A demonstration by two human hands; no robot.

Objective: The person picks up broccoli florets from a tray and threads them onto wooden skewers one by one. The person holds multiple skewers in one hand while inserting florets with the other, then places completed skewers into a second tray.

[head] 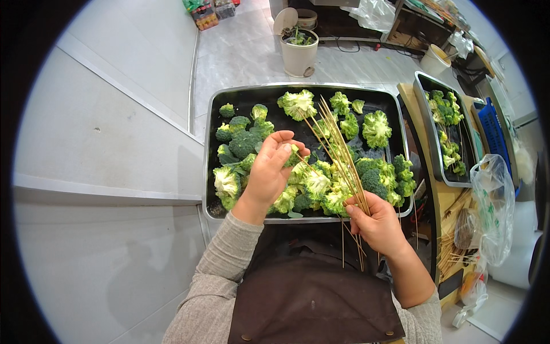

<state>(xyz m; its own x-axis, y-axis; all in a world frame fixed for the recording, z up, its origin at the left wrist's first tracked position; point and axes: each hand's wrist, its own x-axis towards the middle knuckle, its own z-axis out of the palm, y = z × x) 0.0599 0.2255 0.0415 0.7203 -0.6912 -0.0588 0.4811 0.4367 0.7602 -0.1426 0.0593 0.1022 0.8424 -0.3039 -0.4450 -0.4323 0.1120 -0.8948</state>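
Observation:
My right hand (374,221) grips a bundle of thin wooden skewers (343,159) that fans out over the tray. One skewer leans away from the bundle toward my left hand (275,165), its end at a small broccoli floret (293,155). The fingers of my left hand are curled around that floret. Below both hands lies a large dark metal tray (249,91) with a bright rim. Broccoli florets (245,144) are heaped along its left and near sides, with cut pieces (377,129) at the far right. Skewered broccoli (382,178) lies at the tray's right end.
A second tray (468,174) with skewered broccoli rests on a wooden board (444,206) at right, near loose skewers (449,253) and a plastic bag (494,206). Beyond the big tray stands a white bin (299,56) of scraps. A white wall (111,129) borders the left.

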